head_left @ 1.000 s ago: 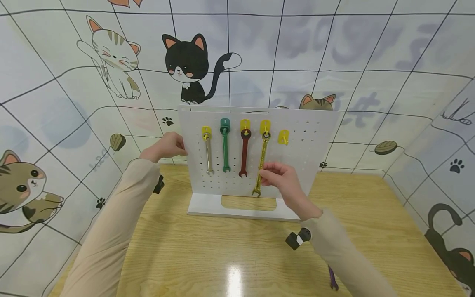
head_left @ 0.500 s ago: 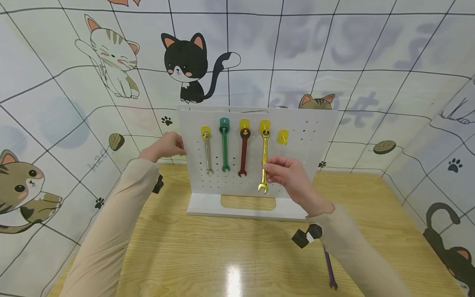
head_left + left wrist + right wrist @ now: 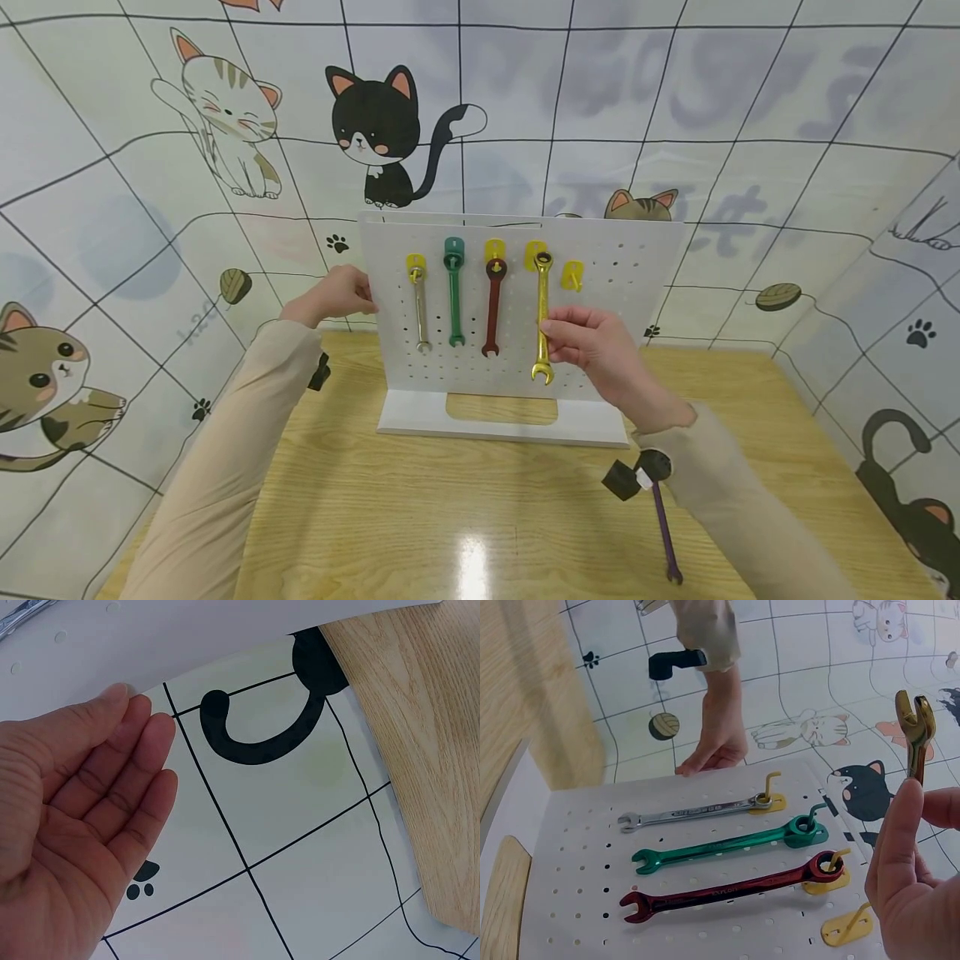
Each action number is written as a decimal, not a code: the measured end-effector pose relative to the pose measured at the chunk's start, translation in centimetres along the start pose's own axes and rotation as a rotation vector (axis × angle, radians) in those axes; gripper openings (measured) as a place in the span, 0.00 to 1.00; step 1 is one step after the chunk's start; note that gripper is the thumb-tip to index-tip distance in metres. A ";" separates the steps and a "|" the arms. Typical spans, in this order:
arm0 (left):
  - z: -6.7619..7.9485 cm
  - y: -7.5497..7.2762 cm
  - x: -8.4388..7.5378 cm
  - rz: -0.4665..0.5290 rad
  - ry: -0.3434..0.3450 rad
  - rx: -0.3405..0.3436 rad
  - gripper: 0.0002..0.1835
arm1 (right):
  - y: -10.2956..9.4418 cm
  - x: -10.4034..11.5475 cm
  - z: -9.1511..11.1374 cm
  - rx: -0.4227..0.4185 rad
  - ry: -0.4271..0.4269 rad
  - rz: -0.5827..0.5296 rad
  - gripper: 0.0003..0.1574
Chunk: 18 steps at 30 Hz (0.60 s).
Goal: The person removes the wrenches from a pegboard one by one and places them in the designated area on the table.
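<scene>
My right hand (image 3: 600, 350) pinches a gold combination wrench (image 3: 542, 321) by its shaft, open end down, in front of the white pegboard (image 3: 465, 379). The right wrist view shows the wrench apart from its bare yellow hook (image 3: 847, 926). With thumb and fingers, my left hand (image 3: 333, 296) holds the pegboard's left edge; the left wrist view shows that hand (image 3: 90, 787) at the edge. Hanging from hooks are a silver wrench (image 3: 422, 312), a green wrench (image 3: 454, 304) and a dark red wrench (image 3: 492, 312).
Another bare yellow hook (image 3: 573, 276) is on the board's right side. A purple wrench (image 3: 665, 533) lies on the wooden table (image 3: 420, 508), partly behind the right wrist's camera. A cat-patterned wall covering (image 3: 510, 108) stands close behind the board.
The gold wrench has come off its hook and moved slightly right and up with my right hand. More of the purple wrench shows. My left hand stays at the board's edge.
</scene>
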<state>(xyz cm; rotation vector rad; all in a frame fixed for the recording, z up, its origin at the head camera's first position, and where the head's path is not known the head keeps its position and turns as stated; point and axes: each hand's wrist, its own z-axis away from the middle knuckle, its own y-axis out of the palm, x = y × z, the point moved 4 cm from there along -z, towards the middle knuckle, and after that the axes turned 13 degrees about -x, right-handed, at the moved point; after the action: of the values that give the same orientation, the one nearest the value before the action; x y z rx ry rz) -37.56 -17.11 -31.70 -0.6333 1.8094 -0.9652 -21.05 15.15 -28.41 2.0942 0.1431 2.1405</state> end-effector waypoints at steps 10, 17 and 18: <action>0.2 -0.1 -0.2 0.010 -0.011 0.007 0.04 | -0.4 -0.2 1.1 0.031 0.004 0.056 0.07; 0.1 -0.1 -0.1 0.008 -0.029 0.012 0.04 | -1.0 -1.0 2.0 0.030 0.012 0.096 0.05; 0.1 -0.1 -0.1 0.006 -0.028 0.012 0.04 | -1.1 -1.1 2.1 0.030 0.012 0.099 0.05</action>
<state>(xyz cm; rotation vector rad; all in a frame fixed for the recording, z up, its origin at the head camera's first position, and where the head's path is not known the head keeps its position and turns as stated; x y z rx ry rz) -37.39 -17.12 -31.62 -0.6304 1.7786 -0.9578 -18.92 15.95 -29.65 2.1492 0.0747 2.2201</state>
